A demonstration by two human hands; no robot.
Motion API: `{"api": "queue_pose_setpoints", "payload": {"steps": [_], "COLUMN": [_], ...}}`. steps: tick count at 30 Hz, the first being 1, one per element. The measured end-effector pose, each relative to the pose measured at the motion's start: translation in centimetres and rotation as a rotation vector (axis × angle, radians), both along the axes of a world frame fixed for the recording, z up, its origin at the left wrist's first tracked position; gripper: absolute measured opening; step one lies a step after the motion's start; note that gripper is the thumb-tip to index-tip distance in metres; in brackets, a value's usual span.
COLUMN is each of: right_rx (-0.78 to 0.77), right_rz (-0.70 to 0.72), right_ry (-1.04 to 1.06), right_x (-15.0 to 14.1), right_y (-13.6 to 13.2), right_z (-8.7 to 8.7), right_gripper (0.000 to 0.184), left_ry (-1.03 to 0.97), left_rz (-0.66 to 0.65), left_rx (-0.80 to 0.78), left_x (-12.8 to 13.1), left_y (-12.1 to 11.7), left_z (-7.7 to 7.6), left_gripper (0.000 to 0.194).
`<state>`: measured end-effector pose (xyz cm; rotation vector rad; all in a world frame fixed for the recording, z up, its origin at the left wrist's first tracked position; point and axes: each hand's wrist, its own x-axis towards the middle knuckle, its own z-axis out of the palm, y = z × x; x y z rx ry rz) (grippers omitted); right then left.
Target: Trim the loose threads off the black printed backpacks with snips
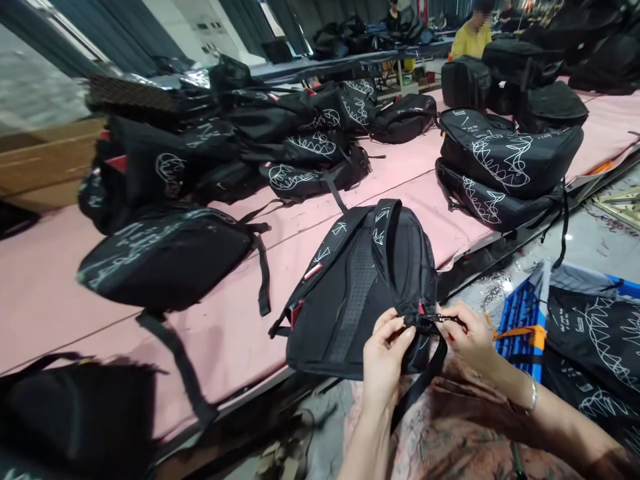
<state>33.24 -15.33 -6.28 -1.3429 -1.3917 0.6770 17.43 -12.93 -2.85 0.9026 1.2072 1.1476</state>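
Note:
A black backpack (345,293) lies on the pink table edge in front of me, back panel and shoulder straps facing up. White line drawings run along its straps. My left hand (387,340) is closed, pinching the lower end of a shoulder strap (414,313) near a small red tag. Just to the right, my right hand (463,330) is closed around small dark thread snips (443,319), their tips at the strap. A loose black webbing strap (423,383) hangs down between my hands over my lap.
The long pink table (220,340) carries heaped black backpacks (310,143) at the back and a stack (510,153) at right. Another backpack (165,257) lies left. A blue crate (525,313) with printed bags stands right. A person in yellow (470,41) is far back.

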Motion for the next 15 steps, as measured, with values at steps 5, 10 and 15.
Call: {"api": "queue_pose_setpoints", "payload": {"steps": [5,10,15], "right_rx": [-0.071,-0.040,0.096], "right_rz": [0.102,0.111,0.122], "right_ry": [0.004,-0.063,-0.273], "right_x": [-0.3,-0.5,0.0], "right_y": [0.1,0.0,0.0], "right_z": [0.7,1.2,2.0], "right_gripper": [0.010,0.010,0.011], "left_ry": [0.032,0.166,0.340], "left_rz": [-0.004,-0.012,-0.003], "left_rx": [0.035,0.148,0.291], "left_x": [0.0,-0.1,-0.1], "left_y": [-0.1,-0.5,-0.6], "left_z": [-0.2,-0.7,-1.2], "left_gripper": [0.022,0.020,0.017]}}
